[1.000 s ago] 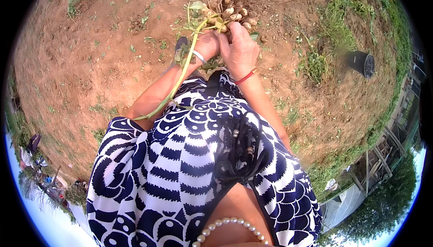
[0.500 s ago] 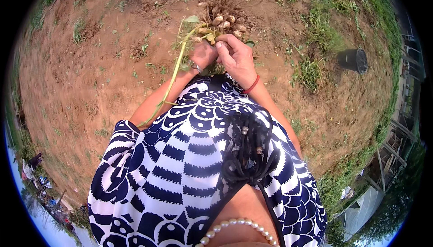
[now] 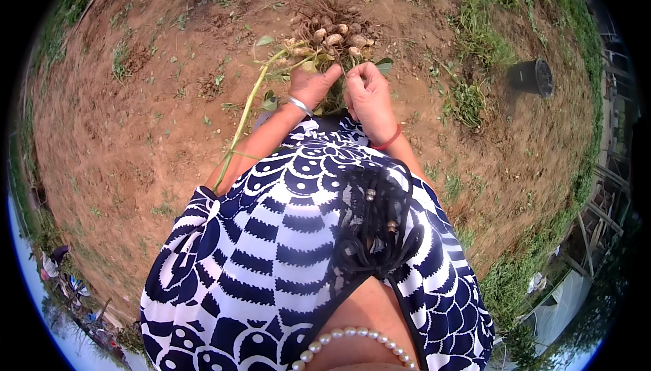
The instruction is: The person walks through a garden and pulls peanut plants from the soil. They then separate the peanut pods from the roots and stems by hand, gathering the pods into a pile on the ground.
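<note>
Tan peanut pods (image 3: 332,40) cluster just beyond both hands (image 3: 369,93).

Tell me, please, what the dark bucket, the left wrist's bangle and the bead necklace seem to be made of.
Bucket: probably plastic, matte, evenly black without metallic glint. Bangle: likely polished metal, by its silvery shine. Bead necklace: pearl or imitation, I cannot tell which; smooth, creamy beads with soft highlights.

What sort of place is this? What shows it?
Outdoors, probably a small crop field or garden plot: bare reddish-brown soil scattered with leaves, a cluster of what look like peanut pods among roots, and a black bucket off to the right.
</note>
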Demonstrator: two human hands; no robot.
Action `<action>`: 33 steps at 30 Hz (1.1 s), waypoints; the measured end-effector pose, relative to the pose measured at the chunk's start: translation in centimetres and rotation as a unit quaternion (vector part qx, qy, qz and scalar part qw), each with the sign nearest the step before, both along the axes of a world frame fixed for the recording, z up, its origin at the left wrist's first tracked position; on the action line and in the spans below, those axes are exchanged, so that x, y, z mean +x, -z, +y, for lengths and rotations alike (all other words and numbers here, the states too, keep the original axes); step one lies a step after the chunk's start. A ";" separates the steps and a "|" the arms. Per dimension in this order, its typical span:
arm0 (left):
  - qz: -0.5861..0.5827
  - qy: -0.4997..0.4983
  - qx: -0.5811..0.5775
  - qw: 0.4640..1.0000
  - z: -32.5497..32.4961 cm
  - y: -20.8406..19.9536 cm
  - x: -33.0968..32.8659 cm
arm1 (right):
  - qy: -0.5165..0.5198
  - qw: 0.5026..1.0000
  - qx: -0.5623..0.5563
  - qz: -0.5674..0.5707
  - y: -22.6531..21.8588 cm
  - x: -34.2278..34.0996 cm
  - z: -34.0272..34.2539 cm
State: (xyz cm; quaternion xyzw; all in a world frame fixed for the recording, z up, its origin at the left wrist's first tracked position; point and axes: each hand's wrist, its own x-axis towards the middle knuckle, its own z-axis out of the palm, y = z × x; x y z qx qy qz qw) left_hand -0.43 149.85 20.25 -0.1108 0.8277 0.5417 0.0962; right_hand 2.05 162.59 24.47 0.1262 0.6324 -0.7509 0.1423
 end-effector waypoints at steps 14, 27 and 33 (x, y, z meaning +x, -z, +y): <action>-0.040 0.030 -0.162 0.986 -2.9 4.4 -1.8 | -0.052 0.979 -0.197 -0.029 -3.8 -0.7 6.2; 0.047 0.078 0.224 0.970 -0.6 2.0 0.7 | -0.046 0.954 0.215 0.202 3.3 -3.0 2.3; 0.120 0.134 0.035 0.983 0.2 4.8 -0.3 | -0.057 0.989 0.102 0.091 2.9 -2.9 2.9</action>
